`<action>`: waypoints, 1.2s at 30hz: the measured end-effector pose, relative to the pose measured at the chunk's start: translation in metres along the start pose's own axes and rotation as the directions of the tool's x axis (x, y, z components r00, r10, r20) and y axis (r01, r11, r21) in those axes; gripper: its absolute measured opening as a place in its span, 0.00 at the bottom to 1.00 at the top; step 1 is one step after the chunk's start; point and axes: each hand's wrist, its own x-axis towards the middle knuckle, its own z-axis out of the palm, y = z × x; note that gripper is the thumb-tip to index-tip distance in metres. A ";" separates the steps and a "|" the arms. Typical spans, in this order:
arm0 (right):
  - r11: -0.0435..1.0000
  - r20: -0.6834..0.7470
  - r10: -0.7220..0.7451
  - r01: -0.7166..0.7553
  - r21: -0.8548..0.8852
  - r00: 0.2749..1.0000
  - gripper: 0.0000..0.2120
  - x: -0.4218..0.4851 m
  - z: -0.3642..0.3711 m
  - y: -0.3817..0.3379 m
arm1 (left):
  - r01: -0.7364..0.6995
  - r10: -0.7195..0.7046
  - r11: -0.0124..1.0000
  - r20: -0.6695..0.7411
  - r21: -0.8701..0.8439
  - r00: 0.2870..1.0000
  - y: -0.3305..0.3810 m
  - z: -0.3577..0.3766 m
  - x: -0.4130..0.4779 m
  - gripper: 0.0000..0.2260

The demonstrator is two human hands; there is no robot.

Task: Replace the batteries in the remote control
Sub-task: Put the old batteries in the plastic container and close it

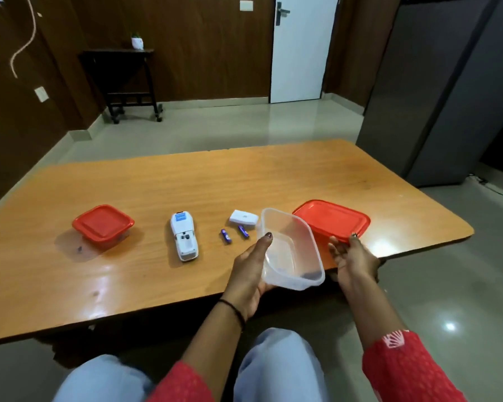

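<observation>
A white remote control (pixel 184 237) lies face down on the wooden table (pixel 186 184), its battery bay uncovered and empty. Its white cover (pixel 243 218) rests further right. Two blue batteries (pixel 226 236) (pixel 243 231) lie between remote and cover. My left hand (pixel 251 274) grips a clear plastic container (pixel 291 249), tilted above the table's near edge, with something small and dark at its low end. My right hand (pixel 353 258) holds the near rim of a red lid (pixel 331 220) lying on the table.
A small clear box with a red lid (pixel 103 225) stands at the left of the table. A grey cabinet (pixel 436 91) rises at the right, a white door (pixel 301 47) and a dark side table (pixel 122 79) stand behind. My knees are below the table's edge.
</observation>
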 end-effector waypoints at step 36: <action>-0.259 0.733 -0.090 0.695 -0.671 0.674 0.14 -0.026 0.129 0.119 | -0.083 0.381 -0.103 0.116 0.991 0.917 0.038 -0.087 0.105 0.06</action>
